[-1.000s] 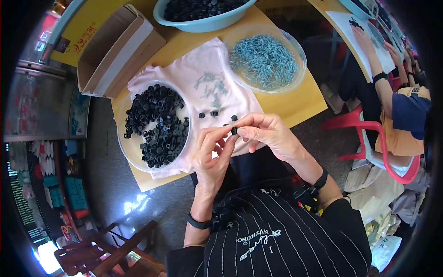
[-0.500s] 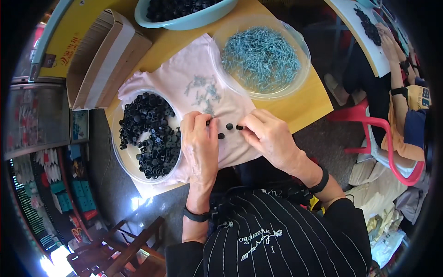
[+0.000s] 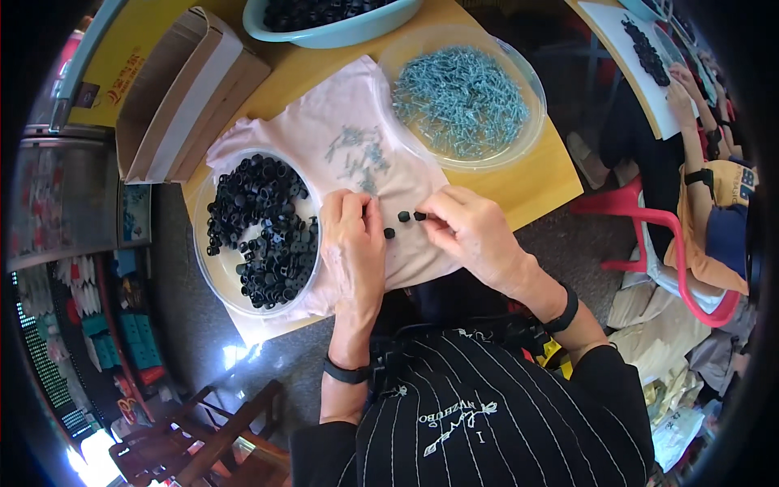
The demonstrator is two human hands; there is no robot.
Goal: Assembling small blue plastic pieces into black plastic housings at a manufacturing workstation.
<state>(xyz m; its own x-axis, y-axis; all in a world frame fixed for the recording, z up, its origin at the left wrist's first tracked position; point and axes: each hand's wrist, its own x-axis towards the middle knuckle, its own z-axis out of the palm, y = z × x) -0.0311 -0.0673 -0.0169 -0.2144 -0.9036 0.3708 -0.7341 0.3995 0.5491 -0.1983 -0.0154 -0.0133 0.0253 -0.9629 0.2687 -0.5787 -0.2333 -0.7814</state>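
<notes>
My right hand (image 3: 477,235) is closed in a pinch, with a small black plastic cap (image 3: 419,217) at its thumb and fingertips. Two loose black caps lie on the pink cloth (image 3: 418,264) between my hands: one cap (image 3: 404,217) close to the right fingertips, another cap (image 3: 389,233) beside the left hand. My left hand (image 3: 351,243) rests on the cloth with curled, closed fingers; what they hold, if anything, is hidden. Just beyond the hands lies a loose scatter of silvery screws (image 3: 357,154).
To the left stands a round clear tub (image 3: 203,272) of black plastic parts. A shallow clear tub (image 3: 531,134) of screws is at the far right. A cardboard box (image 3: 182,97) and a pale blue basin (image 3: 329,36) stand behind. Another person works at a white table (image 3: 608,32).
The black piece that showed at my left fingertips is now out of sight. My right hand keeps its pinch on the cap. The whole view has shifted slightly.
</notes>
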